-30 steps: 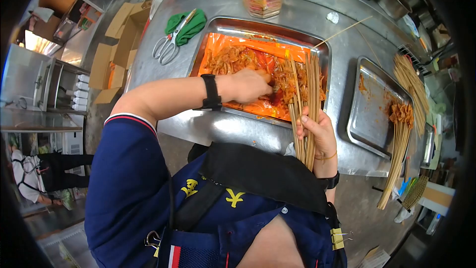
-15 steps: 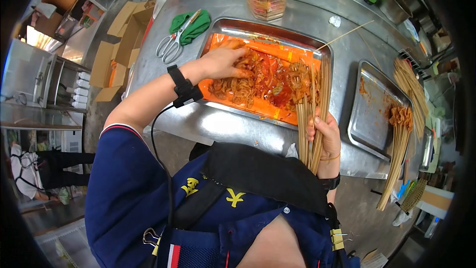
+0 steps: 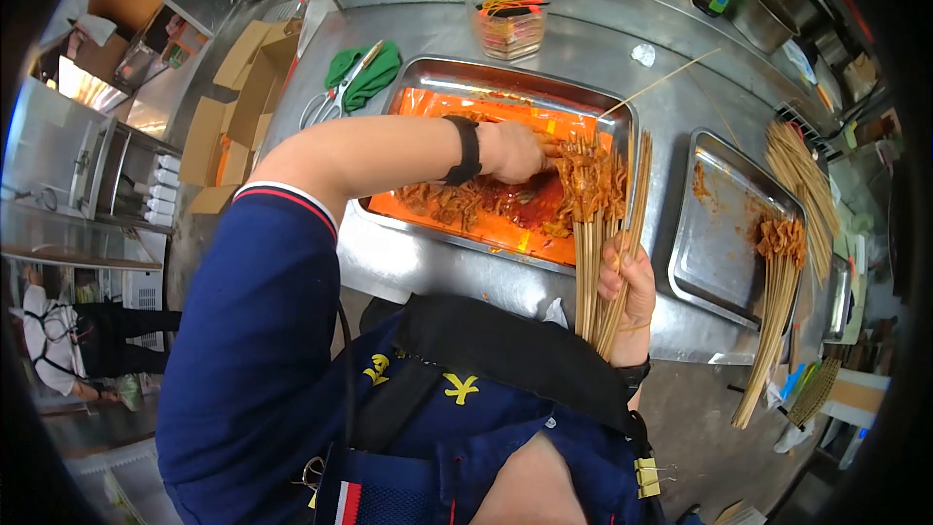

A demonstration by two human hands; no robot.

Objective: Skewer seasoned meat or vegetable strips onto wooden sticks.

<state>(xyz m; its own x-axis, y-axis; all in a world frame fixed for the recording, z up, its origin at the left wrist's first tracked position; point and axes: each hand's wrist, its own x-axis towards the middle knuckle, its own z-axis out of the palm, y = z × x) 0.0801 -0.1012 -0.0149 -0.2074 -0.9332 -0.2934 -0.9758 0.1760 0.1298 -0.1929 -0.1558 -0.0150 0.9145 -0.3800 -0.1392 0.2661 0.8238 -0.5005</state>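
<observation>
My left hand [image 3: 517, 152] reaches over the steel tray with its fingers bent and stained with sauce. Its fingertips meet the red-sauced meat strips [image 3: 589, 180] threaded on the skewers; what they pinch is hidden. My right hand [image 3: 628, 282] is closed around a bundle of bamboo skewers [image 3: 589, 277], beside the tray's near right corner. Several bare skewers [image 3: 639, 199] stick up from the same grip. Inside the deep steel tray [image 3: 486, 246], loose sauced strips [image 3: 442, 202] lie in red sauce on an orange liner [image 3: 428, 102].
A second steel tray [image 3: 714, 262] at right holds a bundle of loaded skewers [image 3: 779, 272], with bare skewers [image 3: 802, 170] behind. Scissors [image 3: 335, 97] lie on a green cloth [image 3: 374, 76]. A clear tub [image 3: 507, 24] stands behind the tray. Another person [image 3: 73, 335] is at far left.
My left hand has moved right, from the loose strips at the tray's left to the skewered meat, and its fingers have drawn in. My right hand keeps holding the skewers.
</observation>
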